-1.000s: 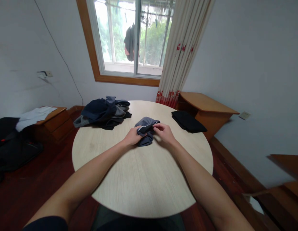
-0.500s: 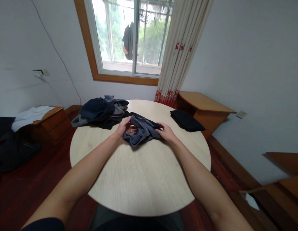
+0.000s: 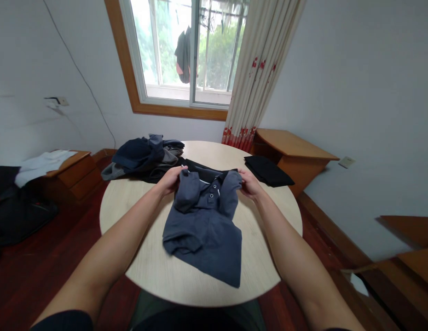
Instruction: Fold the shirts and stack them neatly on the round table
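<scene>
A dark grey-blue polo shirt [image 3: 207, 230] with a black collar and light buttons hangs between my hands, its lower part spread toward me over the round table [image 3: 145, 262]. My left hand [image 3: 171, 180] is closed on the shirt at its upper left, by the shoulder. At the upper right, my right hand [image 3: 249, 183] grips the other shoulder. Both sleeves fold inward over the shirt's front. Some fingers of each hand are hidden by the cloth.
A heap of dark and grey clothes [image 3: 141, 156] lies at the table's back left. Folded black cloth [image 3: 269, 171] rests at the right edge. Beyond stand a wooden desk [image 3: 293, 142], a curtain [image 3: 258, 69] and a window. A small cabinet [image 3: 71, 172] is at left.
The shirt was bunched between my hands; now it is opened out, with its collar and buttons showing and its hem nearer me. My right hand has shifted slightly right.
</scene>
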A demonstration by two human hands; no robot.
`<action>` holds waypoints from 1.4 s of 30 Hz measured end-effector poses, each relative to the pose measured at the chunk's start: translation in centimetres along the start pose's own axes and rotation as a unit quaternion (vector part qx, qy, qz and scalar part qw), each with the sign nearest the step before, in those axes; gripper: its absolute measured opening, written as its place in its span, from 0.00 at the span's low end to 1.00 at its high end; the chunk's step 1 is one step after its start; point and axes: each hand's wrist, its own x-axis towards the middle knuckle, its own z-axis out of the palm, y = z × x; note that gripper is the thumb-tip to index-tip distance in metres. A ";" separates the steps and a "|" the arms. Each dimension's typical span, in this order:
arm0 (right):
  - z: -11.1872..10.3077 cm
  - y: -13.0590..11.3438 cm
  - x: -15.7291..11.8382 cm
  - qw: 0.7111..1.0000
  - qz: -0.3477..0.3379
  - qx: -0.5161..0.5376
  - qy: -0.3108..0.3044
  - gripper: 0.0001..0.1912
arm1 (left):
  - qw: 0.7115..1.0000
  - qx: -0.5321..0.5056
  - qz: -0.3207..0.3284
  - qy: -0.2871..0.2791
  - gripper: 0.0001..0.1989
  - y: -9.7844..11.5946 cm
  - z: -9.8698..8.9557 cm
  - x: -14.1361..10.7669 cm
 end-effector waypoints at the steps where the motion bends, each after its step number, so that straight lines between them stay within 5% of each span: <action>1: 0.0 0.6 0.4 1.000 0.019 0.014 0.020 0.15 | 1.000 0.006 -0.012 -0.004 0.14 -0.2 0.1 0.1; 7: -1.6 3.5 2.6 0.988 0.034 0.000 0.151 0.19 | 0.985 0.163 0.049 -0.001 0.35 -1.0 0.2 0.2; 12: -1.5 4.8 2.0 0.975 -0.070 -0.204 0.058 0.28 | 0.876 0.446 0.163 -0.089 0.44 -3.1 0.7 -0.1; 16: -0.3 4.8 1.2 0.921 -0.136 -0.363 -0.046 0.21 | 0.808 0.552 0.177 -0.109 0.28 -4.4 1.0 0.1; 20: 0.2 4.4 1.3 0.892 -0.140 -0.420 -0.094 0.01 | 0.803 0.554 0.187 -0.117 0.09 -3.9 0.7 0.4; 23: -0.2 4.2 1.5 0.887 -0.153 -0.428 -0.086 0.05 | 0.818 0.526 0.221 -0.075 0.05 -2.6 0.4 0.4; 29: -1.0 3.9 1.4 0.882 -0.172 -0.438 -0.011 0.04 | 0.854 0.443 0.250 0.107 0.12 -0.6 -0.7 0.4; 33: 0.6 3.6 1.0 0.876 -0.215 -0.431 -0.033 0.11 | 0.799 0.506 0.289 0.145 0.15 -0.7 -0.9 0.2; 36: 2.3 3.5 0.5 0.877 -0.236 -0.397 -0.130 0.18 | 0.745 0.594 0.285 0.103 0.14 -0.8 -0.2 -0.4; 39: 3.5 3.5 0.2 0.865 -0.226 -0.395 -0.210 0.27 | 0.725 0.643 0.245 0.019 0.10 -0.9 0.6 -0.9; 42: 3.7 3.3 0.0 0.856 -0.201 -0.424 -0.218 0.25 | 0.717 0.661 0.206 -0.079 0.14 -1.0 0.7 -0.9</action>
